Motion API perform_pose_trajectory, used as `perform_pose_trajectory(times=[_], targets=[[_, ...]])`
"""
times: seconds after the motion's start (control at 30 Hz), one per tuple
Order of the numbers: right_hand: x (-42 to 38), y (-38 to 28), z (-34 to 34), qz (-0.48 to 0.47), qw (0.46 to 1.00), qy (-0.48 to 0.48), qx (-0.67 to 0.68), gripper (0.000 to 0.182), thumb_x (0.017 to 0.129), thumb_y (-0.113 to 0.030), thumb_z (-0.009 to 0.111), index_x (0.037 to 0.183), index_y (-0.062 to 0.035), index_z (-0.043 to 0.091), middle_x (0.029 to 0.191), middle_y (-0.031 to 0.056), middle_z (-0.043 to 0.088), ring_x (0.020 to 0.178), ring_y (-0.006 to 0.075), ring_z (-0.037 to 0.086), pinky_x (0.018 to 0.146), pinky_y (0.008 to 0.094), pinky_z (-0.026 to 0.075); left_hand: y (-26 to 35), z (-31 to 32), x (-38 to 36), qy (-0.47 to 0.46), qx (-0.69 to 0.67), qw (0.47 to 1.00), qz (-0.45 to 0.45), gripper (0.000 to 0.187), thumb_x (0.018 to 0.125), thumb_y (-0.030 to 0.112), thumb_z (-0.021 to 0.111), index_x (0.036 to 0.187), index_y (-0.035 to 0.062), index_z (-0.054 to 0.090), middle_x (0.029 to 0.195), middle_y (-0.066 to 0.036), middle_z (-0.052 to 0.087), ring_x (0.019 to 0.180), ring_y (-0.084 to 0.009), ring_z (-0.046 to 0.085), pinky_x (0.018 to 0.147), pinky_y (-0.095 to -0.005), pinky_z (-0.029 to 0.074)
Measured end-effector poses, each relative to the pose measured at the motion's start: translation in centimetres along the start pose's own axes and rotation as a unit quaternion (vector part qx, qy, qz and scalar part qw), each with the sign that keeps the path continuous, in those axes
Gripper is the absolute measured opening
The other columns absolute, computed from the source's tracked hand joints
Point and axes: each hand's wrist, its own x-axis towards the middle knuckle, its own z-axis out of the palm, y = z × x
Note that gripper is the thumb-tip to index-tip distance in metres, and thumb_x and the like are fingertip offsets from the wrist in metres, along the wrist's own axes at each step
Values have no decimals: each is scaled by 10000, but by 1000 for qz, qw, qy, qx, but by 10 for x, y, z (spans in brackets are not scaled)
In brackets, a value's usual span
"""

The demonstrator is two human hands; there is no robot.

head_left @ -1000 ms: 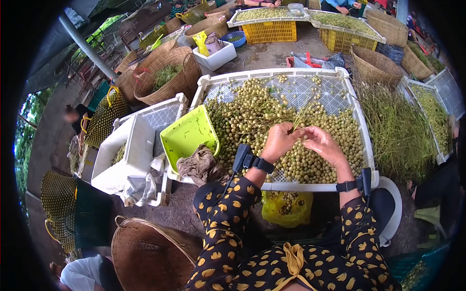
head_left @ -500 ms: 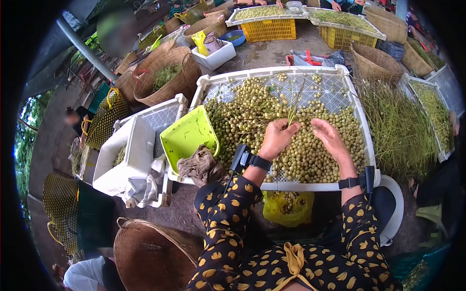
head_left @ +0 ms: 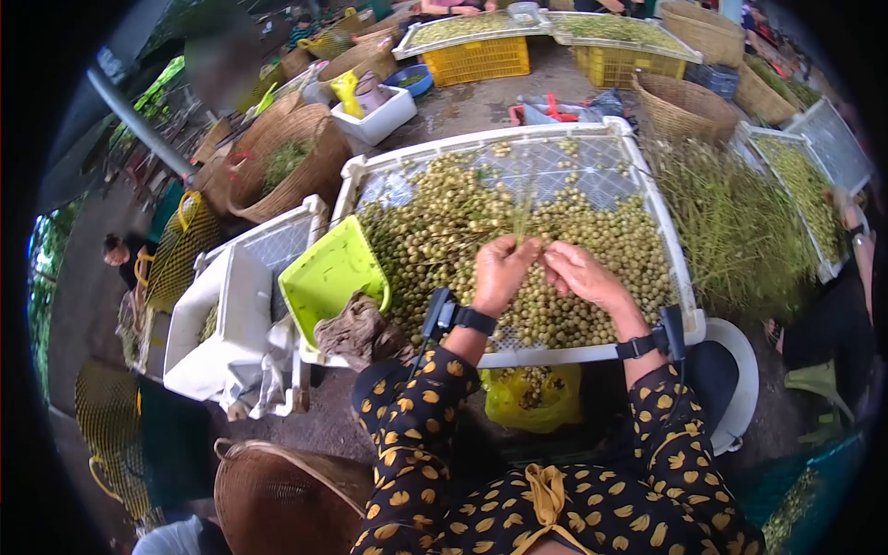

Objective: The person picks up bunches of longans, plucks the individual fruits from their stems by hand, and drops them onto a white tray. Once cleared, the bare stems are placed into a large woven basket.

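Note:
Over a white mesh tray (head_left: 555,355), my left hand (head_left: 502,273) is closed in a pinch around thin green stems (head_left: 524,208), blurred and pointing away from me. My right hand (head_left: 589,279) is beside it with curled fingers, its fingertips meeting those of the left. What the right fingers hold, if anything, is hidden. Beneath both hands lie small round yellow-green fruits (head_left: 610,310), with twiggy stalks among those at the left. A lime-green plastic container (head_left: 324,268) and a crumpled brown cloth (head_left: 356,335) rest on the tray's left front corner.
Cut stems (head_left: 731,222) are heaped right of the tray. A white foam box (head_left: 240,296) and wicker basket (head_left: 287,171) stand left; another wicker basket (head_left: 277,490) is near my left side. A yellow bag (head_left: 532,407) hangs below the tray. A co-worker's arm (head_left: 860,250) shows far right.
My right hand has moved left to meet my left hand, and its spread fingers have closed. The stems in my left hand now look blurred. The whole view has shifted slightly.

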Motion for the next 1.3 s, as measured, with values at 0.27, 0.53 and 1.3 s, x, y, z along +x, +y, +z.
perform_pose_trajectory(times=[0.27,0.53,1.3], targets=[[-15,9,-16,-125,916,161,-345,338,871,-254,531,1100,-8,556,1090,187,553,999,329,531,859,416,421,24,-7,6,60,-103,993,-17,149,851,170,622,782,40,600,698,-13,587,495,-76,535,500,-223,456],[-13,-18,10,-59,997,41,3,436,903,-157,518,1277,3,360,1145,112,528,1059,174,510,864,304,431,14,29,-4,-32,-241,966,-87,175,923,190,495,987,38,552,921,-42,591,802,-115,551,726,-247,437],[-122,89,-230,143,706,317,-617,558,831,-208,525,1360,-227,346,1410,135,300,1181,348,369,847,629,347,29,45,-16,-44,-7,997,-57,247,897,347,546,1000,126,586,1056,8,623,976,-118,590,760,-257,357]])
